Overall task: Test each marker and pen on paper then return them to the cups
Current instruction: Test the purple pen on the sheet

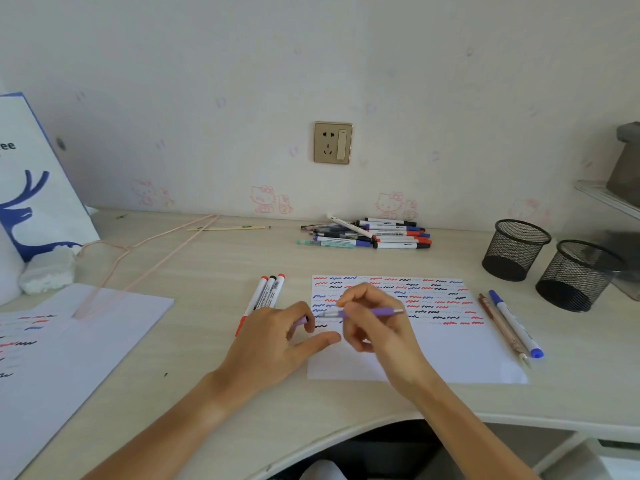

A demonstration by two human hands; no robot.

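Purple pen (372, 312) lies level across the right hand (377, 327), pinched in its grip above the scribbled paper (450, 348); the left hand (277, 337) nips what looks like its purple cap (302, 321) just beside the clear tip. Letters "ee" show on the white bag (31, 188) at far left — print on the marker pile (370, 234) by the wall is too small to read. Two black mesh cups (516, 251) stand on the desk (214, 271), well right.

Open desk (221, 258) at frame centre between pen pile (367, 233) above and paper (450, 355) below. Right edge blocked by two mesh cups (516, 249); three markers (268, 292) lie just left of paper
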